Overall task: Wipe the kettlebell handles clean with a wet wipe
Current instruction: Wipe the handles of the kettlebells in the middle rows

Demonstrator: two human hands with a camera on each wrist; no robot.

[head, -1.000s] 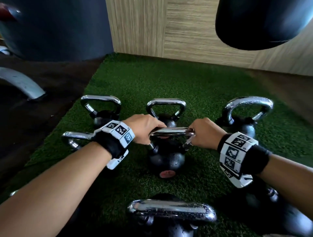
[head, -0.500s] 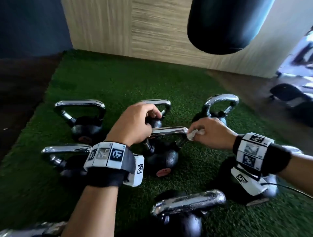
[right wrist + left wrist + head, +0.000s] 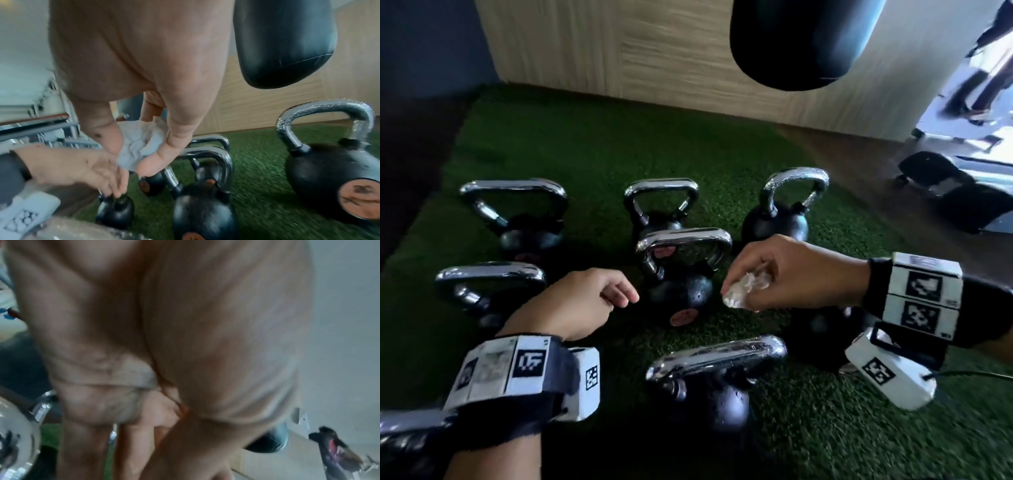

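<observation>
My right hand (image 3: 791, 274) pinches the crumpled white wet wipe (image 3: 744, 289), soft and limp, just right of the middle black kettlebell's slick chrome handle (image 3: 685, 240); my left hand (image 3: 582, 301) hangs relaxed, holding nothing.

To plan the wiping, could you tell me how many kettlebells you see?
8 kettlebells: three at back, three mid-row, one in front, one bottom-left; others may be hidden.

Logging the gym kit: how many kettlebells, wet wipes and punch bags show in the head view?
Kettlebells: 8, two partly hidden
Wet wipe: 1
Punch bag: 1
Total: 10
</observation>
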